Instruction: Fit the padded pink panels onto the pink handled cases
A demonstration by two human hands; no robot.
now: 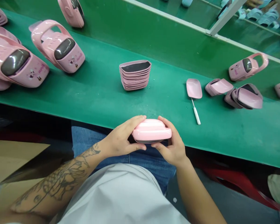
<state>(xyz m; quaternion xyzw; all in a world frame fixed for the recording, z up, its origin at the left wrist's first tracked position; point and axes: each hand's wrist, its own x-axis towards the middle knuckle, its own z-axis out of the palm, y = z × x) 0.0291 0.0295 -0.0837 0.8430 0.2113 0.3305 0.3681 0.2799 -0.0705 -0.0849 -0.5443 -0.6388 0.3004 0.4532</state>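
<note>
Both hands grip a glossy pink moulded piece [151,131] over the near edge of the green belt, my left hand [121,137] at one end and my right hand [171,144] at the other. Ahead of them sits a neat stack of pink shoe-shaped shells [134,76] with dark insides. To the right lie a pink scoop-shaped piece on a white handle [194,88] and loose pink shells [247,96]. Pink strapped clogs with dark inserts and cartoon prints [58,46] stand at the far left.
The green belt [102,93] runs diagonally across the view, with a white rail [177,21] behind it. More pale footwear [266,15] lies beyond that rail. A cardboard sheet [14,161] sits low on the left, and a red stool [235,183] low on the right.
</note>
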